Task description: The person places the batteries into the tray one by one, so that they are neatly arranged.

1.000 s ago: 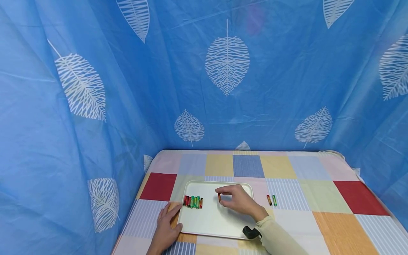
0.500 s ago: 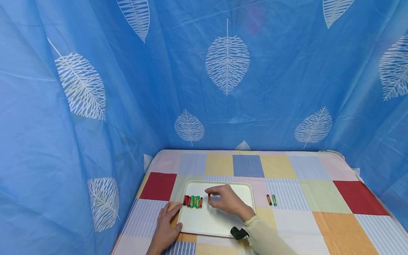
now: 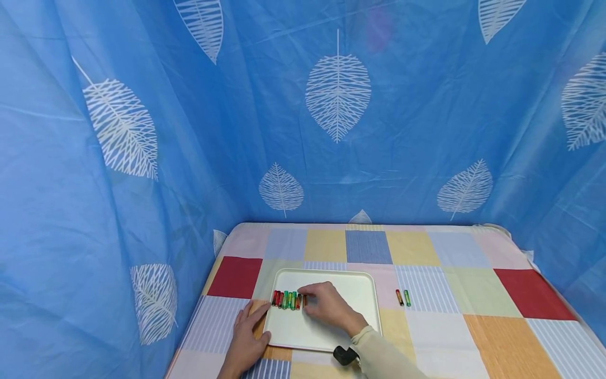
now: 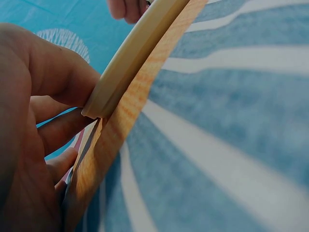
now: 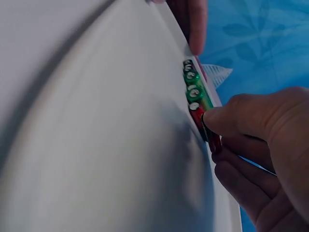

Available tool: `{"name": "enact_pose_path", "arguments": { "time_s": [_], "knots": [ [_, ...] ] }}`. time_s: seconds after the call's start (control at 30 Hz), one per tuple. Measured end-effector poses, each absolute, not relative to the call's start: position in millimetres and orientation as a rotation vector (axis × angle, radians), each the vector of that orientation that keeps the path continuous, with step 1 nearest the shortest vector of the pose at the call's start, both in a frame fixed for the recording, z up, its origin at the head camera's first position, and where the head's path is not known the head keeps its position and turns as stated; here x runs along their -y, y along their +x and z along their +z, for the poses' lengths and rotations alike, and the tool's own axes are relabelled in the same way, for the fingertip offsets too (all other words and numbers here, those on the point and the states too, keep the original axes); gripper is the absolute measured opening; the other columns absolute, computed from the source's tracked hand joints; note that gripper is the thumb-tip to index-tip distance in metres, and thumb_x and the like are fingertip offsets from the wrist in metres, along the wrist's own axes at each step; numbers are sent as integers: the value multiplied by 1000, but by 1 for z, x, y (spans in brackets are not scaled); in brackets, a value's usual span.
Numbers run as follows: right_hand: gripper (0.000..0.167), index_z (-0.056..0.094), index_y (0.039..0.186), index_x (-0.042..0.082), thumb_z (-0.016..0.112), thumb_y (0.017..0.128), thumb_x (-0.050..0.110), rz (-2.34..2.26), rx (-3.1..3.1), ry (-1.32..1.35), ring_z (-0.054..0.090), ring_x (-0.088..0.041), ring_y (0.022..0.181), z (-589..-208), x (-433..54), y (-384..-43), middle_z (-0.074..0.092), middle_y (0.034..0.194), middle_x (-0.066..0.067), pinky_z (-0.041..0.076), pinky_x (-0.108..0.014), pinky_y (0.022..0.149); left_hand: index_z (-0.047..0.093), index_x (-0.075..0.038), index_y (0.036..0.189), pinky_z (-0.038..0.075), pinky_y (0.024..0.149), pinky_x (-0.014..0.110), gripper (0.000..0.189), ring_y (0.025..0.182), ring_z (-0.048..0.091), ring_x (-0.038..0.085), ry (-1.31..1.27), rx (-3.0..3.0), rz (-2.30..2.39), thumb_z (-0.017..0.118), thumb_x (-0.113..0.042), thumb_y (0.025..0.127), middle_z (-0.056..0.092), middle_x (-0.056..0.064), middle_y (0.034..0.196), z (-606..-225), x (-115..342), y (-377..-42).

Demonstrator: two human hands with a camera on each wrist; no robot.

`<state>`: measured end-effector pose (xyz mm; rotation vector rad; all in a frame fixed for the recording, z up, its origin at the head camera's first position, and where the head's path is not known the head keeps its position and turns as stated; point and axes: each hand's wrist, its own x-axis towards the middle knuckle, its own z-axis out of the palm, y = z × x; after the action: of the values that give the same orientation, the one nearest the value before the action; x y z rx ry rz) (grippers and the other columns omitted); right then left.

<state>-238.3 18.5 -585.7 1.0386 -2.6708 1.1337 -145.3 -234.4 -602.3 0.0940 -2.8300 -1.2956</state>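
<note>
My right hand pinches a red-and-black battery between thumb and fingers, low over the white tray. That battery is at the right end of a row of batteries, red and green, lying side by side near the tray's left edge. Whether it touches its neighbour I cannot tell. Against the tray's left side rests my left hand, thumb and forefinger on the edge, fingers fairly straight. The left wrist view shows this hand at the tray rim.
Right of the tray, a red-and-black battery and a green battery lie apart on the patchwork tablecloth. Blue leaf-print curtains enclose the table at the back and sides.
My right hand has moved left across the tray with the pinched battery, up to the row's right end. The left hand and the two batteries on the cloth have stayed put.
</note>
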Motion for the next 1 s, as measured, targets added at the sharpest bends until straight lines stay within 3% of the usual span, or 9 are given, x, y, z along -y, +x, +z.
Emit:
{"name": "enact_pose_path", "arguments": {
  "time_s": [1.0],
  "knots": [
    [45,79,129,4,86,85,8,1154,2715,979,77,-24,120,-589,-15,-237,82,126,-8,62,-38,106,69,-13,148,11,130,79,70,159,27,59,108,2843,-1299,79,-1,80,45,34,165,-601,236,-145]
  ]
}}
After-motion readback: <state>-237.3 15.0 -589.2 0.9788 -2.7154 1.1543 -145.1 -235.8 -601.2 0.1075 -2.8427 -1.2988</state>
